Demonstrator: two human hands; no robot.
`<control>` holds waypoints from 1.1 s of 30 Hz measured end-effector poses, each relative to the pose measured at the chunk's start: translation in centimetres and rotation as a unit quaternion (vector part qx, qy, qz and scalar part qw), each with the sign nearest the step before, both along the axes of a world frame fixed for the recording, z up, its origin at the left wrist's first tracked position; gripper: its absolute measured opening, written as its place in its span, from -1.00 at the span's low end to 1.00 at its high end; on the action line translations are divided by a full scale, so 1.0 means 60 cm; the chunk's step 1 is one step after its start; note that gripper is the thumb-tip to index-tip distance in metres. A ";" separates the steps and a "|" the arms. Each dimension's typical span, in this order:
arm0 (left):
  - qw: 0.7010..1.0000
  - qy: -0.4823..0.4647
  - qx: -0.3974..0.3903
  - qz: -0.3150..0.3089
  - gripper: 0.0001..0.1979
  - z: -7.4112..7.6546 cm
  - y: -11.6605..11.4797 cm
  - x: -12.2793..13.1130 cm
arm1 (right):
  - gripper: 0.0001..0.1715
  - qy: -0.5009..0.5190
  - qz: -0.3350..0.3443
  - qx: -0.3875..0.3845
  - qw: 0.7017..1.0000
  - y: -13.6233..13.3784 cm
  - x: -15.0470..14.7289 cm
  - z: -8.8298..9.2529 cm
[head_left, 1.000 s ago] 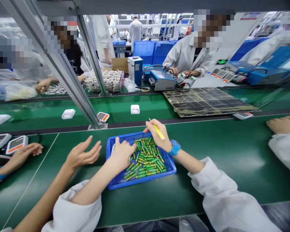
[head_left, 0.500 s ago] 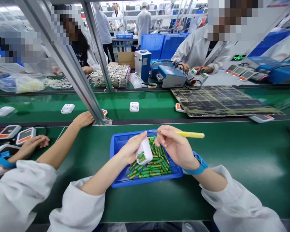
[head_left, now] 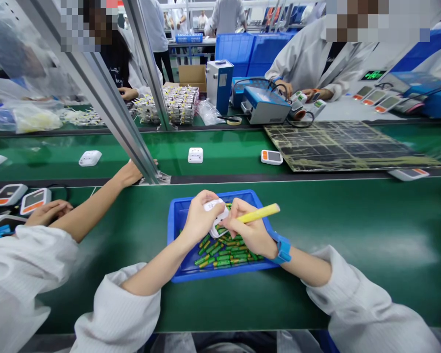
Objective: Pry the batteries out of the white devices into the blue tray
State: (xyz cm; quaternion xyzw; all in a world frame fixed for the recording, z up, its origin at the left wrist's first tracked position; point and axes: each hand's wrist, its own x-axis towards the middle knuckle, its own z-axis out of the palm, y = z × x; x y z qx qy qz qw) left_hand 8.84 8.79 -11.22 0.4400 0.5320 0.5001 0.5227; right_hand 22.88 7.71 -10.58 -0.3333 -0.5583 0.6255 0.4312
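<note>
My left hand (head_left: 201,215) is closed around a small white plastic device (head_left: 219,226), tilted above a blue tray (head_left: 176,267). In my right hand (head_left: 253,229) I grip a yellow-handled tool (head_left: 260,213) like a pen; its tip is hidden behind my fingers, close to the device. Green batteries (head_left: 230,257) with gold-coloured ends lie loose in the tray beneath both hands. A blue band (head_left: 282,249) circles my right wrist.
A metal post (head_left: 132,132) slants down to the bench at left. Beside it reaches a co-worker's arm (head_left: 95,201). Beyond the bench edge, white devices (head_left: 195,155) lie on a green belt (head_left: 228,169), with a dark gridded panel (head_left: 345,144) at right.
My left hand has turned the white device over. My right hand has moved left and down, bringing the yellow-handled tool against it. The co-worker's hand has shifted behind the post.
</note>
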 end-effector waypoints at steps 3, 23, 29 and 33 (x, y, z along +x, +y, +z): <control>1.000 0.023 0.011 -0.003 -0.81 -0.001 -0.001 -0.001 | -0.74 -0.015 0.006 0.010 1.000 -0.002 0.001 0.005; 0.953 0.297 0.035 -0.044 -0.81 0.005 -0.018 -0.008 | -0.68 -0.324 -0.061 0.507 0.797 -0.027 -0.005 0.007; 0.992 0.113 -0.003 -0.049 -0.71 -0.006 -0.013 -0.005 | -0.74 -0.136 -0.085 0.197 0.967 -0.005 0.048 -0.015; 0.998 -0.014 -0.022 -0.059 -0.63 -0.001 -0.010 0.003 | -0.77 -0.011 -0.058 0.082 0.995 -0.012 0.057 -0.032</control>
